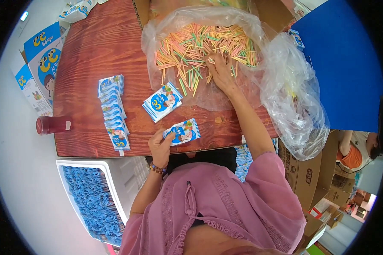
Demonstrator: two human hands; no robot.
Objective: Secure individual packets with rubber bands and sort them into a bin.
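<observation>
Between its thumb and fingers my left hand [159, 148] pinches a small blue-and-white packet [186, 132] over the table's near edge. My right hand [221, 73] reaches into the near side of a heap of thin pink, yellow and green candy sticks [187, 44]. Its fingers are closed around a few of these sticks, whose pale ends show by the fingertips. The heap lies on a clear plastic bag [208, 101]. Just beyond my left hand, a couple of similar packets [161, 102] overlap on the table. Farther left, several packets lie in an overlapping row [112, 111].
The reddish wooden table [83, 55] has a dark red jar [53, 125] at its left edge. Below stands a white crate [115, 187] full of blue packets. Crumpled plastic [293, 97] hangs off the right side near cardboard boxes [306, 174] and a blue panel [344, 63]. Another person [355, 151] is at far right.
</observation>
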